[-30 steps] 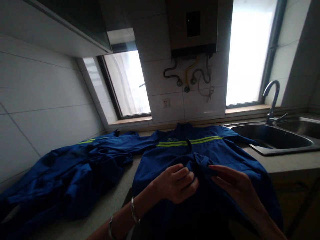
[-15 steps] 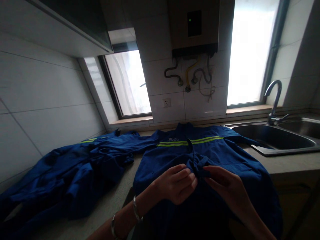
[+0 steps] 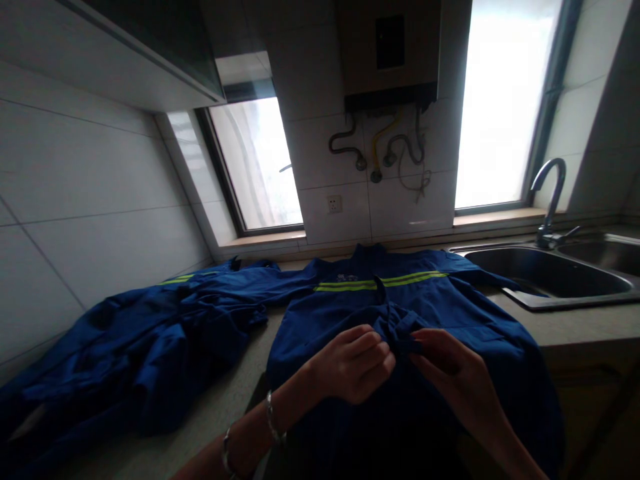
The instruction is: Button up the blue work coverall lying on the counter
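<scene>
A blue work jacket with yellow-green stripes lies spread over the counter, its collar toward the wall. My left hand is closed on the bunched cloth along its front. Close beside it, my right hand pinches a fold of the same jacket between thumb and fingers. The gathered cloth rises between both hands, and the fingertips are partly hidden in the dark folds. One sleeve reaches to the sink's edge.
Another blue garment lies crumpled on the counter at the left. A steel sink with a tap is at the right. A water heater hangs on the wall above pipes, between two windows.
Both hands keep nearly the same place and hold on the jacket. The green light on the water heater no longer shows.
</scene>
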The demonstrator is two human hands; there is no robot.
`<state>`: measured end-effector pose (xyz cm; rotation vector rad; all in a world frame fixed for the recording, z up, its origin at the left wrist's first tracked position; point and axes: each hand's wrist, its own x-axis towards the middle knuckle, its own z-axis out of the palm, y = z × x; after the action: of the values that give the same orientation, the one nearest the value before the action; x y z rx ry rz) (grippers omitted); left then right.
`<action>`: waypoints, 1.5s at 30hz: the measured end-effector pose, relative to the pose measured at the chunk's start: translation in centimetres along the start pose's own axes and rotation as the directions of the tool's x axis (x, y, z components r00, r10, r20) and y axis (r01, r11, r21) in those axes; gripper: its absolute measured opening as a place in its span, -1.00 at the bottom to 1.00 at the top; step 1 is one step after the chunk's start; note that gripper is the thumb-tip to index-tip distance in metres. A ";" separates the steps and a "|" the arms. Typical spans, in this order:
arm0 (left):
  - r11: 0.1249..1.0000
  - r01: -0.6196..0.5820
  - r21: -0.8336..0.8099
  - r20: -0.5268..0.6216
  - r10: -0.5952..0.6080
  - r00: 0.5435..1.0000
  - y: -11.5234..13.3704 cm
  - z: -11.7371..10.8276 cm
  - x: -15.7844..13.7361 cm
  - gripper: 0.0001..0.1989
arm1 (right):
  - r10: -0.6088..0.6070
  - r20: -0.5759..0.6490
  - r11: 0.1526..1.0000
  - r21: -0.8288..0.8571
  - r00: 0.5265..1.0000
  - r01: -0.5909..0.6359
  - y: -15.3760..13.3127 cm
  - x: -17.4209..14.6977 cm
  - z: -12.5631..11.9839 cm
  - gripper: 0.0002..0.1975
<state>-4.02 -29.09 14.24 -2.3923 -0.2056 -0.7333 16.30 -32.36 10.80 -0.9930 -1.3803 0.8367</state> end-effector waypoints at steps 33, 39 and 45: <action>0.496 0.673 -0.548 0.160 -0.728 0.666 1.0 3.3 1.0 -0.94 | 0.010 0.150 1.000 -0.007 0.989 -0.009 1.6 -0.2 1.4 -0.45; 0.509 0.621 -0.596 0.190 -0.663 0.724 0.1 2.6 0.8 -0.87 | 0.014 0.102 1.000 0.014 0.995 -0.015 1.3 0.4 1.4 -0.52; 0.834 0.379 -0.400 0.117 -0.364 0.924 -1.2 1.2 0.0 -0.85 | 0.077 0.187 0.984 0.144 0.979 -0.104 0.5 1.4 -0.1 -0.60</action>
<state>-3.82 -27.41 14.08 -2.8133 -0.6000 -0.9937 16.46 -30.91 10.89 -0.8827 -1.4076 1.1077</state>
